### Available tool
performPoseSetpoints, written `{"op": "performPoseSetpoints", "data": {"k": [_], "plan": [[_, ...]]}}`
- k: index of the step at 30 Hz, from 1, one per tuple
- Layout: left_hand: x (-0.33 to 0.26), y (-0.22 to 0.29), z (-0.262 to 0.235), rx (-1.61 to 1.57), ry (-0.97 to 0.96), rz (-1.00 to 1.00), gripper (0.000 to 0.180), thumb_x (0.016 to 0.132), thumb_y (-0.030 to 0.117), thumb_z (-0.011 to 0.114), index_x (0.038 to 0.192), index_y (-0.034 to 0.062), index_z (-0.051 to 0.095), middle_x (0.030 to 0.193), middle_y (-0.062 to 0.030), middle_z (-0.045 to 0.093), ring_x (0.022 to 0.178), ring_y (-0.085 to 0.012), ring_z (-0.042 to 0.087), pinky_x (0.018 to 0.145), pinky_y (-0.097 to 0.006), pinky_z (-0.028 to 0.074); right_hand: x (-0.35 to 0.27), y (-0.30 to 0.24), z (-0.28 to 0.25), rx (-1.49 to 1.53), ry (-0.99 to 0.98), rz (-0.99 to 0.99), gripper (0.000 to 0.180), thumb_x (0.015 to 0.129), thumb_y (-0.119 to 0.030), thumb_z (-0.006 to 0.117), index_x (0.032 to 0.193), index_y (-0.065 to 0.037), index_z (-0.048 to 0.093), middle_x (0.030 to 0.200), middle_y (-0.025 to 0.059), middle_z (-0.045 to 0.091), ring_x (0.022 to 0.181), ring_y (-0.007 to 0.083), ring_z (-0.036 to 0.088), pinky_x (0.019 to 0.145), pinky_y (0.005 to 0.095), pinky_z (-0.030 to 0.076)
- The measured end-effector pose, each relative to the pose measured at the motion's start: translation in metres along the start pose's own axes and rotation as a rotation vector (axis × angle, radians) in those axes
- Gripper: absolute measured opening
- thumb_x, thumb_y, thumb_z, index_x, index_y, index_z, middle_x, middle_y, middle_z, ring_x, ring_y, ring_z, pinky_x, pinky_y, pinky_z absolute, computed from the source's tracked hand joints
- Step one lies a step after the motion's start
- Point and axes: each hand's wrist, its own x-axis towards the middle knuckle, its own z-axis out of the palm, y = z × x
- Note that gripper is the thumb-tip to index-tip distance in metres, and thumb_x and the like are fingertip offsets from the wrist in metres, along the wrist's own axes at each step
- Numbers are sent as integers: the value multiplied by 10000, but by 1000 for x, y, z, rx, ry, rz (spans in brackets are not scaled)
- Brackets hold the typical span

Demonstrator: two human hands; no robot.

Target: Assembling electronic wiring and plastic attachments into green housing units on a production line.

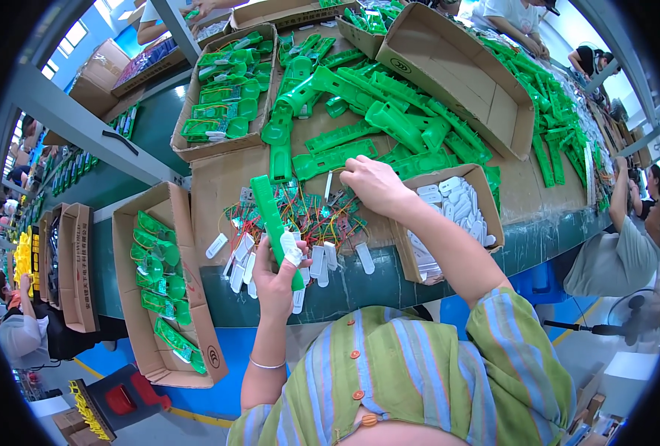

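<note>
My left hand (275, 288) grips a long green plastic housing (269, 212), which stands tilted upward over the table edge. White wrapping (291, 251) covers part of a digit on that hand. Farther right, my right hand (374, 184) has its fingers drawn together at the back of a heap of small circuit boards (316, 215) with red and yellow wires. A thin white piece (328, 183) lies close to those fingertips; whether they pinch anything is hidden. Several flat white strips (318, 262) hang from the heap along the near edge.
White parts fill a cardboard box (497, 223) on the right. Two boxes with green housings stand at left, one near (207, 327) and one far (180, 145). Loose green housings (397, 126) pile up behind, beside a tilted carton (464, 67). Other people work around the table.
</note>
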Motion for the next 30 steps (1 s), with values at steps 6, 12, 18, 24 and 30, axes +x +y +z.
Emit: {"op": "performPoseSetpoints", "data": {"k": [6, 12, 18, 24, 30], "plan": [[-2, 11, 1, 12, 39, 44, 375, 814, 58, 556, 1158, -11, 422, 964, -130, 577, 863, -197, 585, 711, -342, 532, -17, 0, -46, 415, 232, -118, 203, 589, 84, 559, 760, -26, 556, 778, 101, 559, 772, 249, 561, 670, 324, 476], [7, 46, 26, -190, -109, 208, 462, 824, 194, 565, 1190, -30, 393, 964, -180, 585, 922, -262, 584, 743, -380, 525, -42, -40, -84, 1211, 78, -23, 176, 645, 131, 601, 776, 15, 583, 782, 48, 598, 723, 90, 585, 632, 218, 487], [-14, 52, 56, -122, -202, 274, 539, 795, 227, 615, 1198, -42, 377, 1106, -216, 535, 1036, -308, 538, 868, -461, 460, -46, -71, -79, 1400, 232, -27, 213, 728, 69, 627, 907, 2, 532, 845, 30, 590, 739, 90, 576, 665, 231, 490], [-17, 37, 59, -283, -147, 260, 494, 844, 323, 521, 1177, -24, 410, 1130, -178, 525, 1100, -298, 494, 909, -487, 421, -52, -91, -55, 1638, 443, 67, 148, 822, 8, 565, 964, -5, 525, 878, 40, 593, 817, 99, 581, 650, 230, 491], [-3, 50, 23, -317, -110, 106, 486, 848, 329, 518, 1172, -22, 428, 1060, -181, 568, 972, -255, 558, 823, -363, 481, -59, -70, -83, 951, 244, -99, 314, 712, 30, 612, 1021, -25, 605, 845, 91, 600, 755, 173, 602, 621, 247, 471]]}}
